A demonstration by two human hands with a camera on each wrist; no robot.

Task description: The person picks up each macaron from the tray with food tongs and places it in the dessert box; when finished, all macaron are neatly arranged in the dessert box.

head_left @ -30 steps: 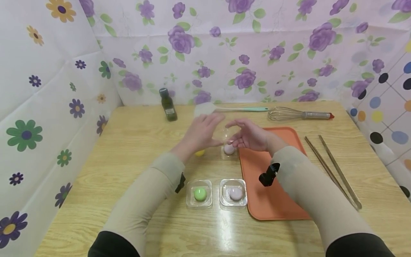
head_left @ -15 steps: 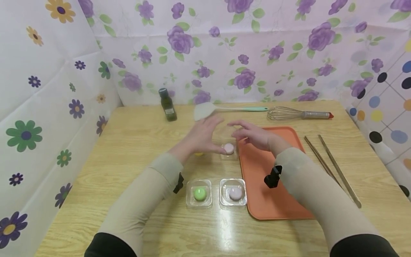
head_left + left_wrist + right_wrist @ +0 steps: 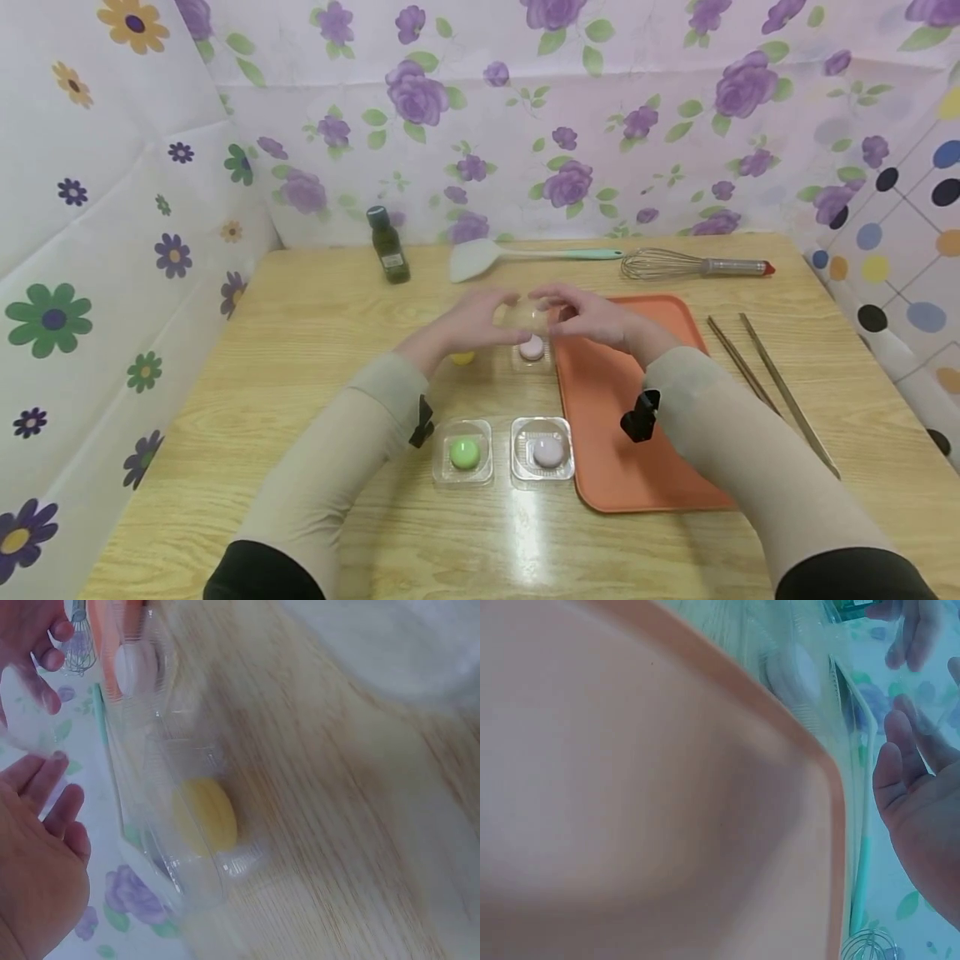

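Between my hands, over the back middle of the table, is a clear plastic lid (image 3: 528, 317). My left hand (image 3: 476, 323) holds its left side and my right hand (image 3: 592, 318) its right side, fingers bent around the edge. Just below, a pale pink macaron (image 3: 532, 347) sits in a clear plastic box base (image 3: 534, 367) beside the tray. A yellow macaron (image 3: 204, 816) in a clear box shows in the left wrist view; my left hand mostly hides it in the head view. Nearer me, a green macaron (image 3: 464, 453) and a lilac macaron (image 3: 548, 452) lie in clear boxes.
An orange tray (image 3: 637, 450) lies under my right forearm, with metal tongs (image 3: 780, 383) at its right. Along the back stand or lie a dark bottle (image 3: 388, 247), a white spatula (image 3: 474, 259) with a mint handle, and a whisk (image 3: 693, 265).
Half a second ago my hands were farther apart, the left thumb lower by the pink macaron. They have drawn together around the clear lid. The front boxes stay put.
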